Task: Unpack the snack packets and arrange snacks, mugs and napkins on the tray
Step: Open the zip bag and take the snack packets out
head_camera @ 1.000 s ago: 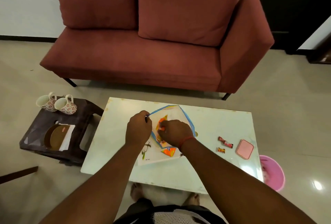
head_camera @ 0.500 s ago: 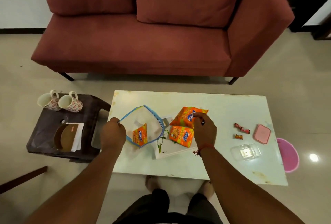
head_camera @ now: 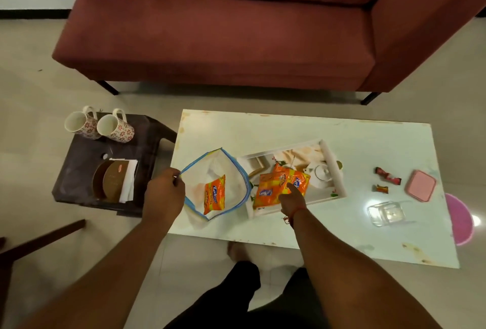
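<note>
Our left hand [head_camera: 164,192] pinches the blue-edged rim of the clear zip bag [head_camera: 215,184], holding its mouth wide so the one orange snack packet [head_camera: 214,195] left inside lies within easy reach. Our right hand [head_camera: 290,200] rests over the orange packets on the tray [head_camera: 280,183], its index finger stretched out onto them; whether the other fingers are closed on a packet or simply lying loose we cannot tell from this angle. The packets sit overlapped at the near left end of the white tray [head_camera: 334,168], which lies just right of the bag on the pale table [head_camera: 342,234], probably so each packet only has a short trip from bag to tray. We judge the unpacking nearly done and the arranging barely begun. The two floral mugs [head_camera: 100,125] lie on their sides on the dark side stool [head_camera: 147,144], well apart from the tray, with the napkins [head_camera: 128,179] tucked under a brown round holder [head_camera: 110,181] beside them; both are yet to come across. Two small wrapped candies [head_camera: 386,180], a pink lid [head_camera: 420,185] and a clear container [head_camera: 386,213] wait at the right end of the table.
</note>
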Demonstrator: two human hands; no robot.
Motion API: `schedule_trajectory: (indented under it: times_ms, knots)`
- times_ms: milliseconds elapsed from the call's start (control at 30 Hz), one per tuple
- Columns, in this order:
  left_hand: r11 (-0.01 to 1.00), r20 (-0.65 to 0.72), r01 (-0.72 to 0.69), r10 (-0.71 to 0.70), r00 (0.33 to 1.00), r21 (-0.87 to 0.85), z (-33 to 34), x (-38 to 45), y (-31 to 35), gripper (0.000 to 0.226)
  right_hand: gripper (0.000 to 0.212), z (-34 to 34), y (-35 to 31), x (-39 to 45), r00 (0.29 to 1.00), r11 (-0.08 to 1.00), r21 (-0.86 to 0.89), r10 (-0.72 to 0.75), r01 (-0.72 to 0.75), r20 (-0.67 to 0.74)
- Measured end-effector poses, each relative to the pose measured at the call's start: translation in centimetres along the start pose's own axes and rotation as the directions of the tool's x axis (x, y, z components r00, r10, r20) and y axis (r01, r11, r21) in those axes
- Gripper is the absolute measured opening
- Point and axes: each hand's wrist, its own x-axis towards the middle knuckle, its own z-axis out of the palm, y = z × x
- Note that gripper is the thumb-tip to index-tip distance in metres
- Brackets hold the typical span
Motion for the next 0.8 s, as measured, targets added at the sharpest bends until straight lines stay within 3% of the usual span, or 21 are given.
schedule_trajectory:
  times_ms: [67, 133, 267, 367, 433, 467, 533, 600, 633, 733, 800]
  knots:
    - [0.999, 0.019, -0.022, 0.023, 1.000, -0.028, 0.1, -0.3, 0.9, 0.018, 0.063, -0.8, -2.1, -3.7, 0.998, 1.000, 0.006, 0.014, -0.013, -0.056]
    - [0.998, 0.028, -0.046, 0.048, 0.998, -0.049, 0.3, -0.8, 2.3, 0.018, 0.048, -1.9, -3.7, -6.4, 0.982, 0.994, -0.068, -0.090, 0.080, -0.164]
    - [0.993, 0.038, -0.106, 0.108, 0.993, -0.052, 0.6, -2.4, 6.4, 0.015, 0.024, -4.3, -7.0, -11.7, 0.808, 0.880, -0.192, -0.475, 0.435, -0.347]
    - [0.985, 0.040, -0.154, 0.158, 0.987, -0.079, 1.1, -3.6, 10.1, 0.016, 0.017, -5.9, -9.5, -14.2, 0.619, 0.656, -0.368, -0.751, 0.659, -0.229]
    - [0.975, 0.031, -0.199, 0.203, 0.979, -0.100, 1.5, -4.7, 13.0, 0.016, 0.017, -6.9, -11.1, -15.4, 0.561, 0.512, -0.471, -0.827, 0.718, -0.044]
    - [0.968, 0.023, -0.227, 0.230, 0.973, -0.107, 1.7, -5.3, 14.4, 0.017, 0.019, -7.4, -11.7, -15.6, 0.599, 0.489, -0.518, -0.799, 0.702, 0.057]
    - [0.949, 0.004, -0.286, 0.289, 0.957, -0.130, 2.0, -6.6, 17.3, 0.016, 0.025, -8.4, -12.8, -15.5, 0.742, 0.466, -0.653, -0.630, 0.597, 0.229]
    - [0.919, -0.035, -0.353, 0.352, 0.935, -0.178, 2.2, -8.2, 20.0, 0.014, 0.032, -10.1, -13.7, -15.0, 0.855, 0.446, -0.756, -0.431, 0.480, 0.289]
    - [0.903, -0.058, -0.378, 0.374, 0.925, -0.203, 2.2, -9.0, 21.3, 0.014, 0.033, -11.3, -14.0, -14.6, 0.894, 0.485, -0.764, -0.355, 0.426, 0.274]
    - [0.862, -0.129, -0.446, 0.427, 0.895, -0.241, 2.1, -10.7, 24.5, 0.016, 0.037, -14.5, -14.4, -13.3, 0.949, 0.703, -0.637, -0.218, 0.315, 0.228]
    - [0.846, -0.172, -0.477, 0.446, 0.878, -0.240, 2.2, -11.5, 26.0, 0.016, 0.039, -15.9, -14.4, -12.5, 0.943, 0.717, -0.612, -0.252, 0.334, 0.219]
